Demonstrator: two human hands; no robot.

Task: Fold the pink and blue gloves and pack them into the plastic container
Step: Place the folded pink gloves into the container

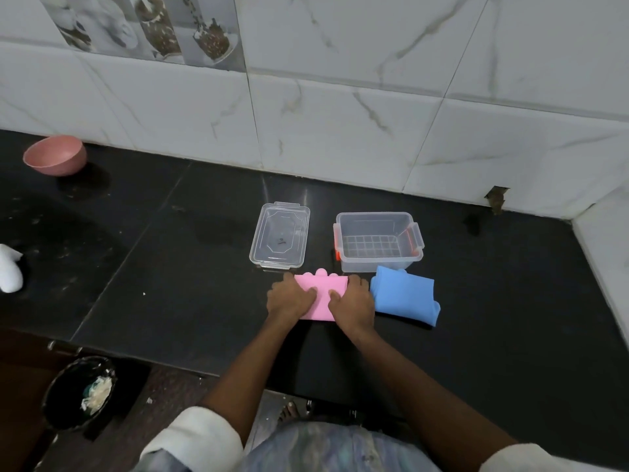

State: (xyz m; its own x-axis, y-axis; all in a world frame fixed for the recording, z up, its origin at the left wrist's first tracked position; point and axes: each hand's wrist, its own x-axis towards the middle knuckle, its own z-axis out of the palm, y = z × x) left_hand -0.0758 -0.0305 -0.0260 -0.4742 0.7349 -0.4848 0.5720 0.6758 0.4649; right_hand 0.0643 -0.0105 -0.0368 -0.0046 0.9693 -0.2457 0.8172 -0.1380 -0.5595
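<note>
The pink gloves (321, 294) lie folded into a small rectangle on the black counter, fingertips poking out at the far edge. My left hand (289, 298) presses on their left side and my right hand (352, 303) on their right side, thumbs meeting on top. The blue gloves (403, 299) lie folded just to the right, untouched. Behind them stands the clear plastic container (379, 241) with orange latches, open and with nothing in it. Its clear lid (279, 235) lies flat to the left of it.
A pink bowl (54, 155) sits at the far left by the tiled wall. A white object (10, 272) lies at the left edge. Below the counter's front edge stands a black bin (80, 393) with scraps.
</note>
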